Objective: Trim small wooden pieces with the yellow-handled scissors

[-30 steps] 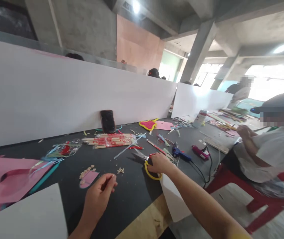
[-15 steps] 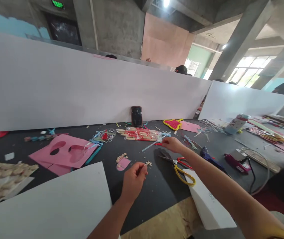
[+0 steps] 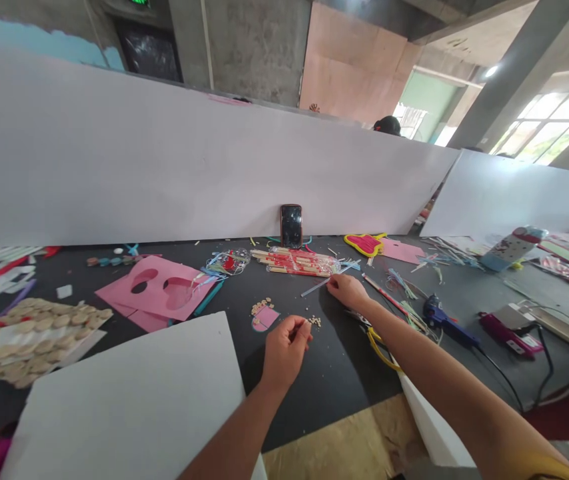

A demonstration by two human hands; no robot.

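Observation:
My left hand [image 3: 287,350] is closed in a pinch above the dark table, beside a small pile of pale beads [image 3: 316,322]. Whatever sits between its fingertips is too small to make out. My right hand [image 3: 348,292] reaches farther out, fingers drawn together at a translucent stick [image 3: 314,288]; whether it grips the stick is unclear. Left of the beads lies a small pink cutout [image 3: 265,318] with little wooden pieces [image 3: 261,305] along its upper edge. Yellow-handled scissors [image 3: 380,350] are partly hidden under my right forearm.
A phone [image 3: 291,227] leans on the white partition behind packaged sticks [image 3: 298,262]. Pink sheets [image 3: 157,293] and a white board [image 3: 134,393] lie to the left. A blue glue gun [image 3: 447,322], a power strip [image 3: 509,333] and a bottle [image 3: 513,249] are at right.
The view has shifted, so the table appears farther right. My right hand has drawn slightly left and nearer along the translucent stick. My left hand stays pinched by the beads.

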